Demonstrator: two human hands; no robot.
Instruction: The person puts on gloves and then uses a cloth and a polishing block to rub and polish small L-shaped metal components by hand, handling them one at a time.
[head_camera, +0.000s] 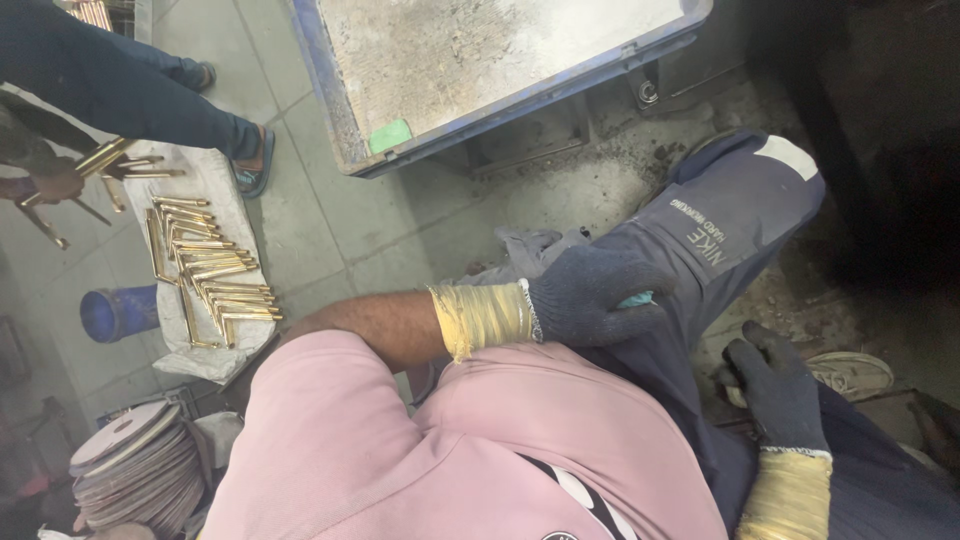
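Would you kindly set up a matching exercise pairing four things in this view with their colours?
Things:
1. work gloves
2. shirt
3. metal rods
4. bucket

Colours:
A. blue
B. pink
C. dark navy
D. brass gold

Pairs: 1-C, 2-B, 3-D, 4-A

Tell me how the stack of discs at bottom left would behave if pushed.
The stack of discs already leans and fans out, so a sideways push would likely slide the thin top discs off. Together they look fairly heavy; singly, probably stiff and light.
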